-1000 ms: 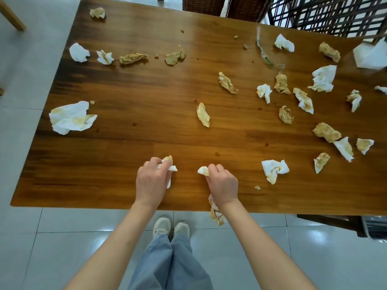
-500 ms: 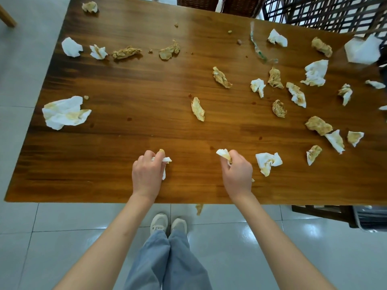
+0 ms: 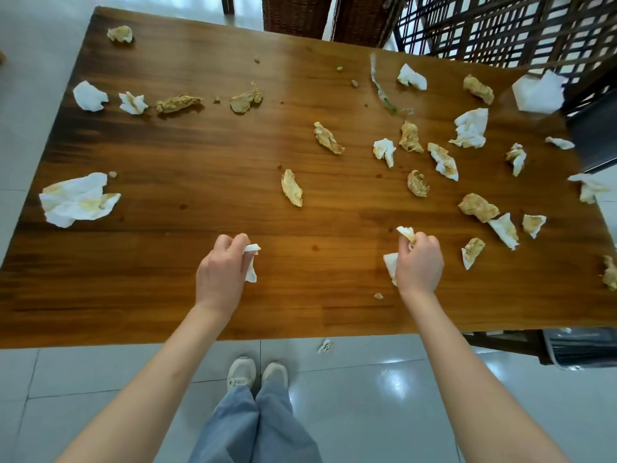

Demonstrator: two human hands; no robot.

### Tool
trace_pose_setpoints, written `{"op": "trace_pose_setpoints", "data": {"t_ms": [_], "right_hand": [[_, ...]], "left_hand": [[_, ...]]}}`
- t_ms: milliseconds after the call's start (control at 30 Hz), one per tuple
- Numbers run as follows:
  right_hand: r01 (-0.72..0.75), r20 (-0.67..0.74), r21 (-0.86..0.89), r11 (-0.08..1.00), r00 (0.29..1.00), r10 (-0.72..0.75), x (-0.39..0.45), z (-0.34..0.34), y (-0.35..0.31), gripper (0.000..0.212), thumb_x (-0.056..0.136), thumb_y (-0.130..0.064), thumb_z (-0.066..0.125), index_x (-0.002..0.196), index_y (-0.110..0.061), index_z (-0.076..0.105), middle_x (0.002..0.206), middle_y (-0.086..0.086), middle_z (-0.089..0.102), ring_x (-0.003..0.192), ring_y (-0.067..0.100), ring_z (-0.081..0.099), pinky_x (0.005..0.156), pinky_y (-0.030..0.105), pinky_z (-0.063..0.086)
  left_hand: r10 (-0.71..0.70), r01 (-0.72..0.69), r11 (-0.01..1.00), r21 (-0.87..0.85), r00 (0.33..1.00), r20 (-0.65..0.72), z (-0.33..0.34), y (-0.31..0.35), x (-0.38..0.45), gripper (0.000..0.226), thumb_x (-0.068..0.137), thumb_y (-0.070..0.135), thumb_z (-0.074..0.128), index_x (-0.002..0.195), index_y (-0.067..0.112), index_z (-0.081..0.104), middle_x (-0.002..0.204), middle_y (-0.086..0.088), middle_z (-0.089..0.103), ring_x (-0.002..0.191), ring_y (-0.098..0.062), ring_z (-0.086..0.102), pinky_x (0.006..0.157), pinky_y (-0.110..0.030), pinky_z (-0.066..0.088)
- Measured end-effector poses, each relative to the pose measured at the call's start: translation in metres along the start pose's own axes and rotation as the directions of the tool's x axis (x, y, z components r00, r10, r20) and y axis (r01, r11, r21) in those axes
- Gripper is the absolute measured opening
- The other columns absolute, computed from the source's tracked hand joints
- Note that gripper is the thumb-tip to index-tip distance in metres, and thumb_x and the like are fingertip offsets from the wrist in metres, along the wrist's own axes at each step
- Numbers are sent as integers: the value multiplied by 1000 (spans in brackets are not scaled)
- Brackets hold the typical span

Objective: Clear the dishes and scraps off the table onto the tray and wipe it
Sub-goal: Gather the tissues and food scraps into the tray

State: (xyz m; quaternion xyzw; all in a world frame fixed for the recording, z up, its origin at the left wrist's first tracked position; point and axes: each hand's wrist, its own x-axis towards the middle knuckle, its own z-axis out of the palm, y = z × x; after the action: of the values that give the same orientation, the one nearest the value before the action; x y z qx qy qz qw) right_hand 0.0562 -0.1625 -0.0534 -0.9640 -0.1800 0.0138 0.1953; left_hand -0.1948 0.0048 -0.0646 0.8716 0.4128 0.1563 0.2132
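Your left hand (image 3: pixel 222 269) pinches one crumpled napkin (image 3: pixel 251 265) and your right hand (image 3: pixel 419 262) grips another wad (image 3: pixel 405 233) near the table's (image 3: pixel 200 155) front edge, so you've barely begun: soiled napkins litter every edge, no tray shows, wiping remains.

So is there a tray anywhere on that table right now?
No: the wooden table carries only crumpled napkins and food scraps, and each hand, the left hand and the right hand, grips a napkin.
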Motion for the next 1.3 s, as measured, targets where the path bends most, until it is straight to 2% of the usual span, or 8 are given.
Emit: {"op": "trace_pose_setpoints", "data": {"t_ms": [267,433,533,633,767,900,1067,1300], "right_hand": [[58,57,-117,991,997,-52,7,9,22,24,92,-27,54,91,-5,64,92,8,53,67,13,45,47,18,24],[121,74,-122,985,991,-113,-1,22,27,27,90,-36,55,96,-10,61,109,13,55,100,26,48,74,34,41],[211,84,-117,971,976,-202,-6,27,29,30,84,-40,61,104,-18,59,110,11,53,99,26,49,73,38,46],[316,107,-140,938,947,-303,-2,28,35,27,79,-28,71,102,-17,64,101,13,57,90,27,53,61,34,50],[391,132,-153,907,918,-374,8,27,40,14,74,-11,77,82,-8,66,73,9,58,64,23,53,42,22,37],[360,189,-147,921,924,-331,18,25,38,14,87,-19,64,85,-5,66,74,8,61,64,18,50,48,19,31],[323,92,-9,946,943,-321,-3,8,32,23,85,-17,65,67,-8,54,58,-1,47,52,13,41,43,18,19],[475,203,-70,877,868,-454,-48,4,24,25,73,-26,77,68,-11,58,60,1,52,53,14,47,40,13,20]], "left_hand": [[118,-119,993,-17,992,-37,33,49,83,18,90,17,58,102,4,61,91,-15,57,66,-25,58,55,-32,53],[140,-140,988,64,990,-4,56,64,124,20,92,19,57,105,5,60,106,-19,54,83,-31,57,62,-31,47],[122,-141,968,209,987,100,69,62,129,34,92,32,53,122,16,53,133,-17,44,108,-36,46,83,-44,43],[90,-150,949,276,972,217,75,57,128,48,90,41,52,133,23,43,145,-14,31,127,-36,33,99,-49,33],[97,-138,942,305,985,146,78,56,123,33,89,27,60,118,13,55,124,-21,50,102,-36,48,79,-41,45],[95,-121,966,227,988,124,78,62,116,20,89,15,60,106,5,57,96,-20,55,73,-25,43,59,-33,42],[94,-112,979,171,989,112,69,69,101,16,90,14,59,101,4,58,88,-17,57,70,-21,42,57,-30,43],[84,-103,988,116,984,158,53,80,78,19,93,17,55,108,5,57,96,-15,57,80,-25,51,63,-32,49]]}}
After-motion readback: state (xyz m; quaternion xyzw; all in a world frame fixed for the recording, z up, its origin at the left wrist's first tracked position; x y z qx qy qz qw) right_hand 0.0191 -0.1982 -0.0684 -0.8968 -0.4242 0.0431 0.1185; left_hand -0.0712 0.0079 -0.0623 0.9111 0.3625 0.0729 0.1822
